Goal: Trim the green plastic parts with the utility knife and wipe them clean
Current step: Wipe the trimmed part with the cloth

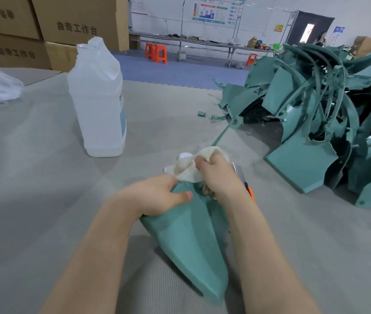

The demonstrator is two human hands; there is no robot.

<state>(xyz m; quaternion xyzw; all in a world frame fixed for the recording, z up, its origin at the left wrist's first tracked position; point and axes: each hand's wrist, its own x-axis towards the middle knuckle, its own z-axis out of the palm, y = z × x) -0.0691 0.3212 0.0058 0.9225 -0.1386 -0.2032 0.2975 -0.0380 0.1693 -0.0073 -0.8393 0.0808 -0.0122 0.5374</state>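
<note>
Bright, even light from overhead, no glare on the grey table. Soft shadows pool at the foot of the bottle and beside the forearms. The cloth in the right hand smears, probably motion blur. The left hand and green part look crisp. Wide-angle bend tilts the boxes, and the far wall posters are soft.

Grey ribbed counter across the foreground. At 10 o'clock, stacked brown cardboard boxes with printed characters. At 12 o'clock, blue floor, orange stools beside a long table, behind it a white wall with posters. At 1 o'clock, dark booth with a bright opening. Even indoor light.
</note>
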